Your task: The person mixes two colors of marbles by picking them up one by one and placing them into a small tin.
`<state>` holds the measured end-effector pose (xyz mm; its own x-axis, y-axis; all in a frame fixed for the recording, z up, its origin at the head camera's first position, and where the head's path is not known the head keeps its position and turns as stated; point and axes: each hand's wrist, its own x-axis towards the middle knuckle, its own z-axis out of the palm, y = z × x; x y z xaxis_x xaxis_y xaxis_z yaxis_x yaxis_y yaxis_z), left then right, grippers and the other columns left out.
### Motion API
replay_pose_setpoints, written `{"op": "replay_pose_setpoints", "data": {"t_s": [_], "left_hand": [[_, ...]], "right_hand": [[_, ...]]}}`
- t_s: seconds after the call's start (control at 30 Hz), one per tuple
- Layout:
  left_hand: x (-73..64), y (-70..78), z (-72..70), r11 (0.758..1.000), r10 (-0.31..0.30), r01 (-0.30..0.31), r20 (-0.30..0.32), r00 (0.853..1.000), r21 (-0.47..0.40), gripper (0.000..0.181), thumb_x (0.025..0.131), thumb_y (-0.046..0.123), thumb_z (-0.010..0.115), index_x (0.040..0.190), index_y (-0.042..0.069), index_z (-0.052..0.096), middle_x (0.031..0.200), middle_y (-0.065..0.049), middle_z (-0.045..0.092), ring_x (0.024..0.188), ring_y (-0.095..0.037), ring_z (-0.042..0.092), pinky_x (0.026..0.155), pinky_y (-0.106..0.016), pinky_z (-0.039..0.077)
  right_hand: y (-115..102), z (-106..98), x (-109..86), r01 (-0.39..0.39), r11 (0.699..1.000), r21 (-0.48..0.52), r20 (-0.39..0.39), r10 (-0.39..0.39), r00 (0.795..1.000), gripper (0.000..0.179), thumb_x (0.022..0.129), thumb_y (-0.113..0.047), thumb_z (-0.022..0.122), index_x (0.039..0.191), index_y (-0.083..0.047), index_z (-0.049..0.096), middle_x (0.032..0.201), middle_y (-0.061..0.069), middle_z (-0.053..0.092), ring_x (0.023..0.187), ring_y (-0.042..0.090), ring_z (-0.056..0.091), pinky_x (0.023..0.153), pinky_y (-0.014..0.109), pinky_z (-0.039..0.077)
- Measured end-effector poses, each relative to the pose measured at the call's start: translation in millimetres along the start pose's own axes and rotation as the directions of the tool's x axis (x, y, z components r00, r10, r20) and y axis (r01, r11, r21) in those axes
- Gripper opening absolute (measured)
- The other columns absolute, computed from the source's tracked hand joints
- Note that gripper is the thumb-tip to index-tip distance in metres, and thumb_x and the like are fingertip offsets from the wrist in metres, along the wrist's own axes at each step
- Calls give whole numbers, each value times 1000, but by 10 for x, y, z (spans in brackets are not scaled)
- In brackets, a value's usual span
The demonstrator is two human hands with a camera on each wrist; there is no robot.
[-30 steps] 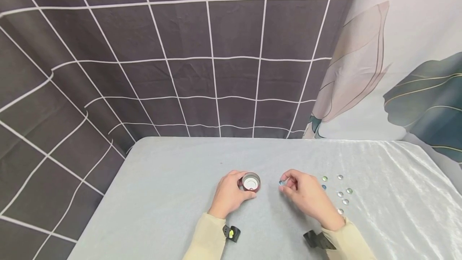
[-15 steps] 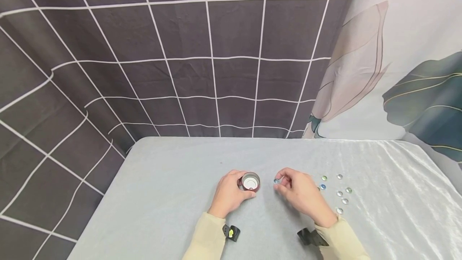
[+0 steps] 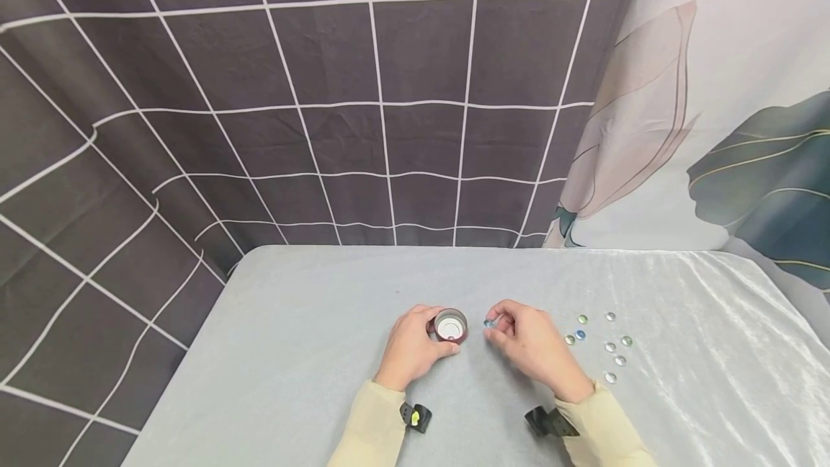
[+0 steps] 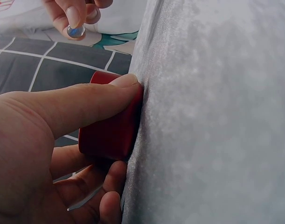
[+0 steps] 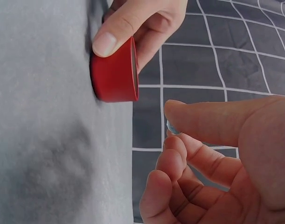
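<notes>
Pale grey, velvet-like cloth (image 3: 285, 352) covers the table in the lower part of the head view. Near the lower middle, the left hand (image 3: 411, 349) grasps a small red cup (image 3: 449, 327), with the thumb on its near side and the fingers around the far side. The cup stands upright on the cloth: its round mouth points up and its central axis is vertical. In the right wrist view, which is turned sideways, this mouth looks to the right of the frame.

Just to the right of the cup, apart from it, the right hand (image 3: 529, 339) pinches a flat blue glass bead (image 3: 489, 323) above the cloth, at the tip of the thumb. At the upper left of the left wrist view, the bead's broad round face is turned to the camera.

Further right lie eight loose beads (image 3: 610, 347): one blue, three greenish, four clear. Cream sleeves (image 3: 372, 416) with black wrist devices (image 3: 422, 419) enter from the bottom edge. Behind the table hang a dark grey curtain (image 3: 421, 135) with white grid lines and, at the upper right, a white curtain (image 3: 746, 56) printed with large leaves.
</notes>
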<state>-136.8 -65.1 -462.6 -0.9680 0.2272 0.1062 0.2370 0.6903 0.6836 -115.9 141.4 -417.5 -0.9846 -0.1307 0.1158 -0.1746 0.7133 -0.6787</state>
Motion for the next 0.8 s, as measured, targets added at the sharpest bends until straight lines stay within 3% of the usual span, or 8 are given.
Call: {"op": "replay_pose_setpoints", "data": {"t_s": [0.8], "left_hand": [[10, -10, -4, 1000, 13, -13, -1, 1000, 3, 52, 70, 21, 92, 116, 8, 73, 108, -3, 69, 100, -21, 65, 88, -40, 50]], "right_hand": [[-41, 165, 89, -20, 999, 43, 19, 19, 1000, 14, 82, -7, 78, 91, -11, 69, 66, -9, 55, 57, 7, 48, 57, 26, 41]]}}
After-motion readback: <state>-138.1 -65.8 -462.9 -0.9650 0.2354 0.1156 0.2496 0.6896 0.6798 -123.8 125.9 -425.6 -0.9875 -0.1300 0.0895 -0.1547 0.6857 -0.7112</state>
